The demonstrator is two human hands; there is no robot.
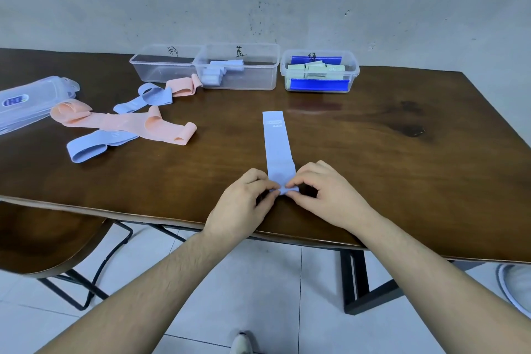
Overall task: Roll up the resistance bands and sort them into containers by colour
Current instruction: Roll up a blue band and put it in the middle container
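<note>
Two hands work the near end of a light-blue band (278, 144), which lies flat on the table (373, 169), running straight away from the person toward the boxes at the back. Left hand (244, 204) and right hand (324, 195) both have fingers curled, thumb and forefinger pinching the first small fold of the band close to the table edge; the rest is unrolled.

Judging by this, the roll is barely begun. To do it well: keep the first turn tight and square w/ the band's long edges, else it'll cone out sideways. Roll fwd evenly w/ both thumbs and keep light tension so the rubbery strip doesn't spring open.

Middle container (238, 77) already has pale-blue rolls, so it's prob the target. Left container (163, 66) looks empty; right container (319, 72) holds green and dark-blue pieces. More loose bands, pink (123, 121) and light blue (94, 146), wait at left, near a clear lid (28, 100).
</note>
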